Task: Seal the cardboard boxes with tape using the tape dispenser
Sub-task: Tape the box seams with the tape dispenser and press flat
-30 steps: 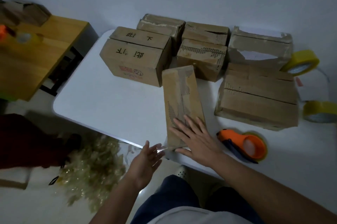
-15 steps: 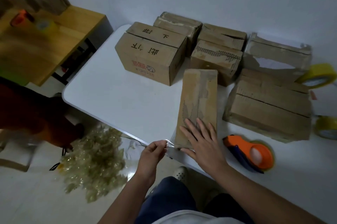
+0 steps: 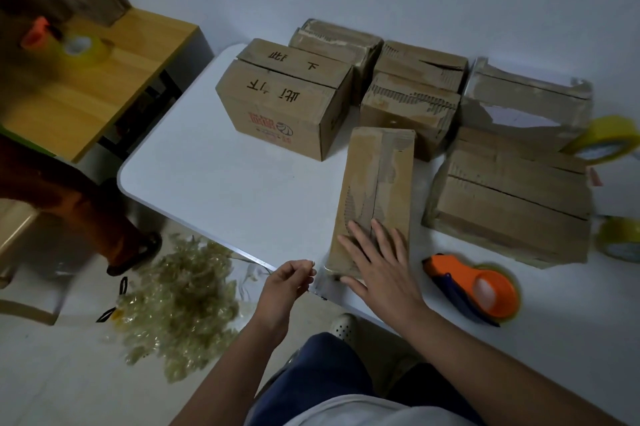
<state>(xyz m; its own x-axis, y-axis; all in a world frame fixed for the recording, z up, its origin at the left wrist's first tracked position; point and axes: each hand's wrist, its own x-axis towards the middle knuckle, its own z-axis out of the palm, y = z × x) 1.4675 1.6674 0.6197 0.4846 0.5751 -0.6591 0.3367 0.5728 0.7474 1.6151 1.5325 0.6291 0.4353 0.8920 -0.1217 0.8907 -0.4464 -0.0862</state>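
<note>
A long narrow cardboard box (image 3: pixel 379 183) lies near the front edge of the white table (image 3: pixel 225 183). My right hand (image 3: pixel 381 266) rests flat on its near end with straight fingers. My left hand (image 3: pixel 289 281) is just off the table edge, left of the box's near end, and pinches a strip of clear tape. The orange tape dispenser (image 3: pixel 476 287) lies on the table to the right of my right hand, untouched.
Several more cardboard boxes stand behind: a printed one (image 3: pixel 284 99) at the left, a wide flat one (image 3: pixel 509 197) at the right. Yellow tape rolls (image 3: pixel 604 141) sit at the far right. Crumpled used tape (image 3: pixel 176 304) lies heaped on the floor. A wooden table (image 3: pixel 86 79) stands left.
My left hand went from open beside the box to pinching the tape strip and pulling it leftward. My right hand stays flat on the box. The view shifted left.
</note>
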